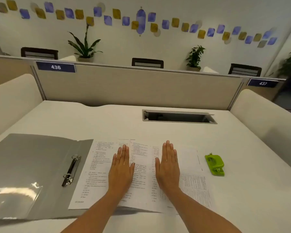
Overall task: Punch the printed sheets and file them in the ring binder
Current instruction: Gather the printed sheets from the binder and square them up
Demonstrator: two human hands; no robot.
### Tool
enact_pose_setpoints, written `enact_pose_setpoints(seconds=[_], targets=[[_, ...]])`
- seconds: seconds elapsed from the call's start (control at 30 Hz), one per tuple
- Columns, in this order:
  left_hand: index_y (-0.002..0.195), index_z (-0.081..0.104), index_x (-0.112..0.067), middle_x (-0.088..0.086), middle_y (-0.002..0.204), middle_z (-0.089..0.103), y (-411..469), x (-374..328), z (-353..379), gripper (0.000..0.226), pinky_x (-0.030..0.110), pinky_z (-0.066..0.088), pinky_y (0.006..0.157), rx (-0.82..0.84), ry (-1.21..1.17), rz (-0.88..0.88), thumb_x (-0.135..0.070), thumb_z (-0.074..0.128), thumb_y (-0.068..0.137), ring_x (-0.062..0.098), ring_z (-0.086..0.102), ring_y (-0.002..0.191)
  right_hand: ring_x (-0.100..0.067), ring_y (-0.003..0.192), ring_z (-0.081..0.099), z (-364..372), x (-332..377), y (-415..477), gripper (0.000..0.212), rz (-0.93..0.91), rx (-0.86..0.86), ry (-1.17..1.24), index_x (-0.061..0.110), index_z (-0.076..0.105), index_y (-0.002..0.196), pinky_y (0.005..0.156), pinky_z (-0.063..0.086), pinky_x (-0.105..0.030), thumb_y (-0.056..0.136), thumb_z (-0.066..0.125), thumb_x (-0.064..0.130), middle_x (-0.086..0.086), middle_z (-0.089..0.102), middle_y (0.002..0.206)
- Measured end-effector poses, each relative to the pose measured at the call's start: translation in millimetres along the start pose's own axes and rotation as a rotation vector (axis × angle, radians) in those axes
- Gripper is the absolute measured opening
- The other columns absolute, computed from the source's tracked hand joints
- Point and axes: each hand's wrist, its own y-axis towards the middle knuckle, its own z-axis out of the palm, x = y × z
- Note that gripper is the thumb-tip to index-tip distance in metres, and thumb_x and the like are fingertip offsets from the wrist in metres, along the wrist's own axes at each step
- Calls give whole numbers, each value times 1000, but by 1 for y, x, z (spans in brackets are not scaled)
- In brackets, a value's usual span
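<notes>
Several printed sheets (141, 175) lie spread and overlapping on the white desk in front of me. My left hand (122, 169) and my right hand (167, 165) rest flat on them, palms down, fingers straight and holding nothing. A grey ring binder (32, 165) lies open at the left, its right flap partly under the leftmost sheet. Its metal ring mechanism (71, 170) shows two rings that look closed. A green hole punch (215, 164) sits on the desk to the right of the sheets, apart from both hands.
A cable tray opening (178, 116) is cut into the desk (107, 121) behind the sheets. A beige partition (141, 86) with number signs closes the far edge. Cream dividers stand at both sides. A clear pocket (13, 199) is inside the binder's left cover.
</notes>
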Motion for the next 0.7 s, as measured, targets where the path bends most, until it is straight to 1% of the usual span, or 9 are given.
enact_pose_setpoints(seconds=[0.07,0.13,0.23,0.33,0.4,0.57,0.63,0.67,0.7], targets=[[152,14,-6,10,160,16,-4,3,-1,67,30,-4,119,50,11,-38,-46,16,99,22,15,147,-17,150,7,-1,-3,-6,62,29,22,-16,10,15,153,122,2,-31,100,24,40,-4,10,162],[151,18,-4,12,157,23,-12,4,0,69,30,-2,118,130,29,-64,-49,10,99,25,25,144,-18,149,9,3,-8,-14,62,68,63,-43,10,16,153,121,-1,-29,100,24,40,-4,11,162],[148,25,-2,15,154,32,-20,5,3,72,30,-1,116,179,26,-79,-50,8,98,28,34,140,-18,149,9,7,-10,-17,63,101,111,-43,8,15,153,121,-2,-28,99,21,41,-6,13,161],[146,31,1,17,150,37,-25,7,7,74,30,-2,115,198,8,-111,-51,7,98,31,40,136,-15,149,3,13,-14,-23,67,139,173,-36,10,9,154,120,-5,-27,97,12,45,-3,7,162],[145,31,2,18,150,37,-26,7,9,75,30,0,116,202,-3,-114,-52,7,98,31,39,137,-15,150,1,16,-16,-28,71,160,220,-27,9,7,154,121,-5,-27,94,6,49,-3,5,162],[146,30,-1,14,153,33,-27,7,15,82,38,16,118,165,13,-113,-56,-1,95,29,34,141,-20,150,7,15,-17,-30,82,197,277,-54,6,12,153,120,-3,-30,87,-3,52,-8,11,161],[148,27,-3,12,155,30,-28,7,17,81,40,17,118,162,8,-116,-57,1,94,28,29,143,-20,150,7,13,-15,-29,81,209,295,-42,6,14,153,120,-2,-30,87,-3,52,-8,11,161],[149,25,-3,12,155,29,-28,8,18,79,41,16,118,162,5,-117,-56,6,93,27,27,144,-20,150,7,11,-15,-28,78,219,309,-17,7,14,153,121,-2,-30,90,1,51,-7,11,162],[149,25,-4,12,156,28,-28,8,18,77,40,15,118,160,6,-118,-54,10,92,27,26,145,-18,149,7,8,-14,-27,72,238,318,26,7,15,153,121,-1,-29,95,8,49,-5,11,162]])
